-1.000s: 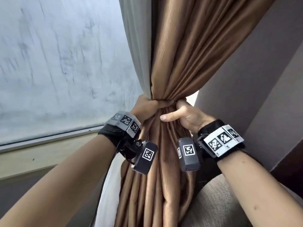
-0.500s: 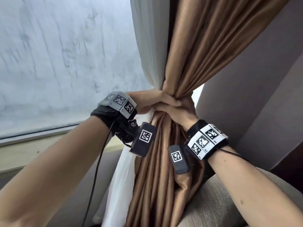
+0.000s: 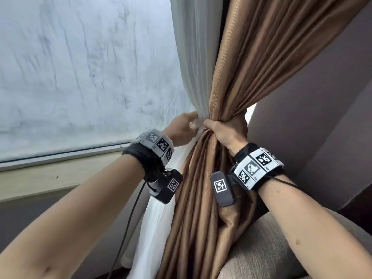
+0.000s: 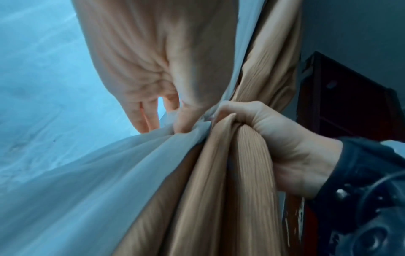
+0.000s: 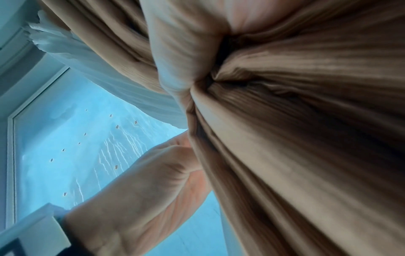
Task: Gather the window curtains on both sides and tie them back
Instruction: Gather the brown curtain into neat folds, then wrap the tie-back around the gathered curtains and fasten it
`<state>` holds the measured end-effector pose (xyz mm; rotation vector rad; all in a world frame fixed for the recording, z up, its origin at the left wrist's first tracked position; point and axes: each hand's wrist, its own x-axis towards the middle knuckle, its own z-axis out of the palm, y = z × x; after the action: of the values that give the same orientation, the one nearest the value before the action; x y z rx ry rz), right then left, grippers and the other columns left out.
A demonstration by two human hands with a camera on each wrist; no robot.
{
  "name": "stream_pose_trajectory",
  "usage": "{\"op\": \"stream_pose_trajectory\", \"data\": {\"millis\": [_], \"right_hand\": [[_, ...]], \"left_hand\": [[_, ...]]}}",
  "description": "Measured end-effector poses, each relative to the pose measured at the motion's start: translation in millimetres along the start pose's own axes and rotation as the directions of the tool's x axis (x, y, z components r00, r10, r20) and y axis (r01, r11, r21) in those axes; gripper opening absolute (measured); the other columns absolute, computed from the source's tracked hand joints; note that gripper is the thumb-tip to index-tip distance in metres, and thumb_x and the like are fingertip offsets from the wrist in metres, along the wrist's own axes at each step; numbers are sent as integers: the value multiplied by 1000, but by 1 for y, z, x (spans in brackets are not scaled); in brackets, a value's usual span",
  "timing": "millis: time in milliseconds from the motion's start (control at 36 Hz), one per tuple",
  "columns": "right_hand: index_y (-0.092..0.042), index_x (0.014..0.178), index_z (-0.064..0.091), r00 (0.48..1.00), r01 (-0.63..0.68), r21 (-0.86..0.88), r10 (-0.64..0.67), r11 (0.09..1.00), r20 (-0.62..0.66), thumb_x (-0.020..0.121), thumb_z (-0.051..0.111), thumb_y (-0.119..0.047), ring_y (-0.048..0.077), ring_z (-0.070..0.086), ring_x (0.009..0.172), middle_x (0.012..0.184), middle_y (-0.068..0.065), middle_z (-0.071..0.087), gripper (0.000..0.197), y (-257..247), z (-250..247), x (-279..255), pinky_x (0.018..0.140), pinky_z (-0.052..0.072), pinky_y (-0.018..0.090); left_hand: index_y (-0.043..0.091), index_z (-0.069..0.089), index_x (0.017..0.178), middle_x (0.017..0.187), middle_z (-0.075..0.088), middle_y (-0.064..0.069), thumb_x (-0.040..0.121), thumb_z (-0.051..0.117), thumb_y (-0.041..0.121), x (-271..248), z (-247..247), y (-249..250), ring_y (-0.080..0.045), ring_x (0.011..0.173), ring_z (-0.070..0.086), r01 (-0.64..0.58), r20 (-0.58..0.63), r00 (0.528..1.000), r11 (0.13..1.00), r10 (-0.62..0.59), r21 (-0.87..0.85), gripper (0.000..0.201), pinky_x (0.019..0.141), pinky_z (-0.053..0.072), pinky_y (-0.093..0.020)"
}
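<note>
A brown curtain hangs gathered into a tight bundle beside a white sheer curtain. My right hand is wrapped around the brown bundle at its narrowest point, fist closed; the left wrist view shows the right hand squeezing the brown curtain's folds. Just left of it, my left hand pinches the sheer, with the thumb pressed into the white sheer curtain and the fingers behind it. In the right wrist view the brown curtain fills most of the frame. No tie-back band shows.
The frosted window and its pale sill lie to the left. A grey wall stands on the right and a grey upholstered seat below. A black cable hangs from my left wrist. Dark wooden furniture stands behind.
My left hand has left the brown bundle and moved left onto the white sheer. My right hand has turned and closed fully around the brown curtain.
</note>
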<state>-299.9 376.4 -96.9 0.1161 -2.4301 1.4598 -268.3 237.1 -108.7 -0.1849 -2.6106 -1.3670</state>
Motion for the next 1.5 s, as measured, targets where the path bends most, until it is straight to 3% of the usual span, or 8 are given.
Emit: {"op": "stream_pose_trajectory", "data": {"millis": [139, 250, 583, 667, 750, 1055, 1250, 1500], "right_hand": [[-20, 112, 63, 994, 22, 42, -26, 999, 103, 16, 80, -79, 5, 65, 100, 108, -8, 67, 114, 3, 4, 8, 91, 52, 24], [-21, 117, 59, 999, -20, 15, 19, 1000, 33, 10, 73, -87, 8, 64, 102, 109, -11, 66, 127, -1, 5, 4, 93, 51, 30], [-4, 129, 42, 993, -28, -77, 19, 997, -112, 63, 78, -52, 32, 57, 116, 125, 12, 62, 89, -12, 7, 0, 94, 46, 33], [-3, 131, 40, 994, -36, -83, 27, 996, -108, 66, 76, -50, 33, 57, 117, 126, 13, 60, 89, -14, 11, 1, 93, 45, 33], [-2, 132, 38, 994, -43, -93, 33, 995, -106, 66, 76, -51, 35, 56, 117, 126, 13, 60, 89, -15, 10, 3, 94, 45, 34], [-3, 134, 35, 996, -55, -102, 47, 993, -81, 65, 77, -52, 34, 54, 119, 129, 13, 57, 95, -15, 5, -2, 95, 43, 34], [-2, 136, 35, 997, -51, -97, 44, 994, -65, 66, 78, -48, 32, 53, 122, 131, 12, 57, 94, -12, -3, -2, 96, 42, 30], [-4, 136, 35, 997, -48, -88, 43, 995, -56, 70, 78, -45, 30, 53, 122, 133, 11, 56, 89, -11, -6, -4, 95, 41, 28]], "left_hand": [[-10, 54, 123, 106, 65, -8, 92, 42, -14, -10, 12, 0, -18, 102, 61, 47, -9, 999, 964, -51, -261, 34, 80, 51, -12], [-13, 55, 119, 110, 66, -23, 87, 44, -16, -8, 18, 0, -26, 98, 62, 96, 10, 995, 945, -98, -311, 33, 87, 48, -30], [14, 48, 139, 135, 55, 2, 90, 59, -3, -15, -9, -6, -16, 123, 54, -22, -30, 999, 996, 20, -85, 53, 99, 45, -23], [17, 60, 116, 105, 66, -4, 82, 73, 8, -29, -20, -8, -15, 93, 64, -55, -245, 968, 998, 54, 6, 38, 83, 55, -30], [8, 62, 97, 81, 68, -6, 80, 76, 8, -41, -25, -5, -16, 69, 66, 3, -67, 998, 996, -9, -95, 22, 66, 58, -30], [9, 69, 90, 87, 71, 1, 68, 84, 13, -41, 1, -14, -20, 88, 67, 2, 121, 991, 931, -50, 365, 28, 82, 53, -32], [15, 50, 62, 62, 54, 2, 71, 80, 6, -37, -5, -14, -14, 60, 50, 26, 198, 977, 974, -72, 226, 33, 64, 44, -29], [18, 65, 122, 102, 68, 4, 83, 64, 0, -42, 11, -17, -7, 93, 60, -64, -29, 997, 987, 69, 151, 43, 89, 47, -19]]}}
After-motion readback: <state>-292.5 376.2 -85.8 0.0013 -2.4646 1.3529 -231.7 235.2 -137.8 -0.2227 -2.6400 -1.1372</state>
